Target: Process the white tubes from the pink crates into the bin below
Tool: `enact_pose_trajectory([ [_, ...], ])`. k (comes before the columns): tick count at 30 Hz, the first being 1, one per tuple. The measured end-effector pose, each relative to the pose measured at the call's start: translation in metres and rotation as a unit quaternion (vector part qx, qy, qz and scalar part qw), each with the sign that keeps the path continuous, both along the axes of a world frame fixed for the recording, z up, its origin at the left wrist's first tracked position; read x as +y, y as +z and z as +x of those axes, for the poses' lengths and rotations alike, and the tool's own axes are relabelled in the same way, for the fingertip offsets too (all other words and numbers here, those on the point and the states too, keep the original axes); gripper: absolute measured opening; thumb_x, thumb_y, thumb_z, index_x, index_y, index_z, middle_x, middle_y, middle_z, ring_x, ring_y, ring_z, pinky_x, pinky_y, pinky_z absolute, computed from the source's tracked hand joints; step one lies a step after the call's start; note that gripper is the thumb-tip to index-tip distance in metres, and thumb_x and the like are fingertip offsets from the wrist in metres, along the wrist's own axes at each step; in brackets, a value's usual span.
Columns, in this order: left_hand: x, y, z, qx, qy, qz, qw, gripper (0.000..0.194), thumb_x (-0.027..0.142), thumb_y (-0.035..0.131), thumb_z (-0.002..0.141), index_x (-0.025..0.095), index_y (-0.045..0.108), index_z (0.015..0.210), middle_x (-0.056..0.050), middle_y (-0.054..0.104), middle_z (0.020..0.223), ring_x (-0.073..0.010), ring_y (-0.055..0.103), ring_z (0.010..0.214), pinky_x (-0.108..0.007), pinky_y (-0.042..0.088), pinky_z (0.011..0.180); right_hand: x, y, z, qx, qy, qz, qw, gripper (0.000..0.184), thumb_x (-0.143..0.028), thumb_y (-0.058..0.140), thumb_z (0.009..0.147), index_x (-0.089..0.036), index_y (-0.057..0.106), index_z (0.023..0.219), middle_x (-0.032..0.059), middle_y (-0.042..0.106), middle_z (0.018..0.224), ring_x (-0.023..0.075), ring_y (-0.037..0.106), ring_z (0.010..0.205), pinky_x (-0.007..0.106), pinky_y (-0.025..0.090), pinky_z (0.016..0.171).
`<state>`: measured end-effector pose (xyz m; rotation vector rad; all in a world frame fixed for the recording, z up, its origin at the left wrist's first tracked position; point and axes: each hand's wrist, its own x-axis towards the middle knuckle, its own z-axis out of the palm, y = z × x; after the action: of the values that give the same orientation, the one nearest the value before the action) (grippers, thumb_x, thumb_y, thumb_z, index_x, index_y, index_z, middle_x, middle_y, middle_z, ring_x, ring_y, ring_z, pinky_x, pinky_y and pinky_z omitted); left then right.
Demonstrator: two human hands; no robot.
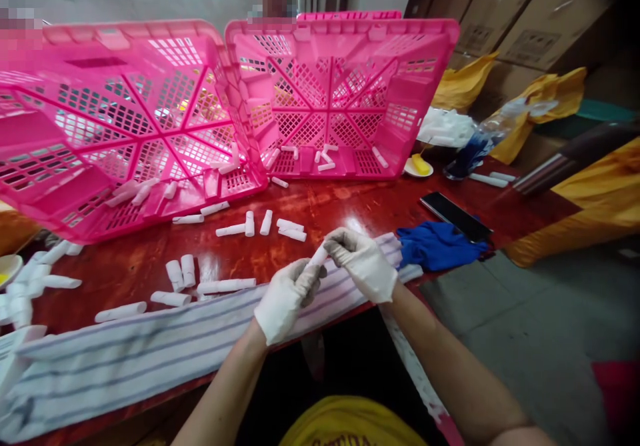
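Both hands wear white gloves with greyish fingertips and meet above a striped towel (150, 339) at the table's front edge. A small white cylindrical tube (318, 257) is gripped between the thumb and fingers of my left hand (290, 294). The fingers of my right hand (361, 263) pinch together at the tube's upper end; whether they hold anything else there is too small to tell. Similar white tubes (227, 286) lie scattered on the red table (240, 253) to the left. Several more rest ahead of my hands, near a short upright tube (267, 223).
Two pink plastic baskets (327, 109) lie tipped on their sides along the back, with tubes inside. On the right are a phone (456, 216), a blue cloth (440, 246), a small dish with something yellow (419, 165) and a bottle (467, 153). Cardboard boxes (540, 26) are stacked behind.
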<state>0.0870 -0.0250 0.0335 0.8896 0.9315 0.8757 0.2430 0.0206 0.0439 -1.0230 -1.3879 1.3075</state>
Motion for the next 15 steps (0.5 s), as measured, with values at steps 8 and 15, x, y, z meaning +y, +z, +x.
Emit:
enact_pose_trajectory([
  [8, -0.002, -0.003, -0.01, -0.37, -0.153, -0.259, 0.879, 0.032, 0.041, 0.061, 0.081, 0.01, 0.052, 0.084, 0.012, 0.015, 0.051, 0.0, 0.002, 0.039, -0.012, 0.011, 0.034, -0.002, -0.001, 0.015, 0.051, 0.127, 0.076, 0.988, 0.015, -0.034, 0.063, 0.081, -0.02, 0.061, 0.085, 0.0012, 0.055, 0.086, 0.0105, 0.051, 0.072, 0.023, 0.043, 0.066],
  [15, -0.01, -0.002, 0.011, -0.289, -0.177, -0.204, 0.919, 0.04, 0.052, 0.048, 0.084, 0.013, 0.051, 0.08, 0.012, 0.016, 0.049, -0.0004, 0.003, 0.036, -0.013, 0.012, 0.032, -0.02, -0.002, 0.013, 0.042, 0.096, 0.071, 0.992, 0.02, -0.038, 0.061, 0.082, -0.019, 0.061, 0.078, 0.0048, 0.059, 0.089, 0.0144, 0.054, 0.078, 0.027, 0.045, 0.069],
])
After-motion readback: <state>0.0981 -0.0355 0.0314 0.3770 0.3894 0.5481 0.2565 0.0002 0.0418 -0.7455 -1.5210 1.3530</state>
